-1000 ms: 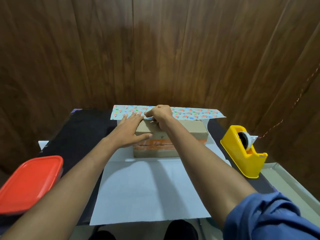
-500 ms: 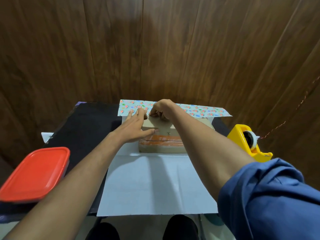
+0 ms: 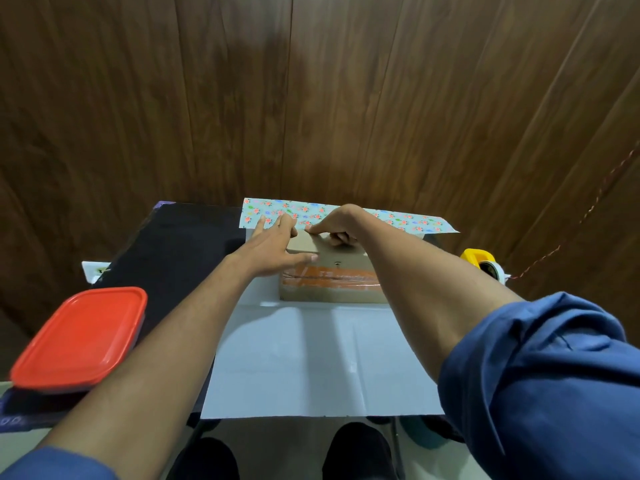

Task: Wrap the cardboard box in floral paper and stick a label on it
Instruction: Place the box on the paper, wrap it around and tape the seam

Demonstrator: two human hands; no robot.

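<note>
White paper (image 3: 311, 358) in front of you lies flat and open, cardboard box (image 3: 329, 285) blocks its far end, red-lidded container (image 3: 81, 337) crowds your left, yellow tape dispenser (image 3: 479, 259) stands right.

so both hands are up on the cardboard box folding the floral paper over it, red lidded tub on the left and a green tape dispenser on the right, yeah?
Not quite: the tape dispenser is yellow, not green, as the head view shows. The rest holds: the left hand and right hand are on the cardboard box at the floral paper, with the red lidded tub on the left.
</note>
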